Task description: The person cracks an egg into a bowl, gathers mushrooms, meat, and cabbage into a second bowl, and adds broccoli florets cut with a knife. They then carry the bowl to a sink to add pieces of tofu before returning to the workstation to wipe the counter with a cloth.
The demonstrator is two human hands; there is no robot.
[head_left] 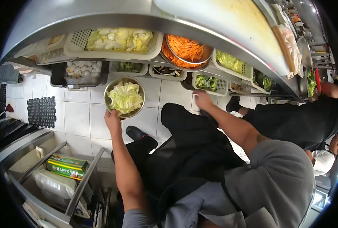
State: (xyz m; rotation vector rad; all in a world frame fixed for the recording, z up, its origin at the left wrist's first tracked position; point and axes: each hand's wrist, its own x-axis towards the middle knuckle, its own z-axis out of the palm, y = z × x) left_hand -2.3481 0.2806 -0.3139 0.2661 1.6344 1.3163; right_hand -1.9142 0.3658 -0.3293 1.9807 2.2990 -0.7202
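My left hand (pixel 113 116) grips the near rim of a round metal bowl (pixel 142 108). Cut napa cabbage (pixel 125 98), pale green and white, fills the bowl, which is out over the tiled floor. My right hand (pixel 203 100) is empty, its fingers loosely bent and a little apart. It hangs just below a white basket of broccoli (pixel 207 82), overlapping the basket's lower edge in this view.
On the shelf under the steel counter (pixel 131 19) are a white basket of cabbage (pixel 119 39), a bowl of carrot strips (pixel 186 47) and a basket of shredded greens (pixel 229 60). Below stands a dark crate of white, rounded pieces (pixel 83 72). A person in black (pixel 294 116) stands at right.
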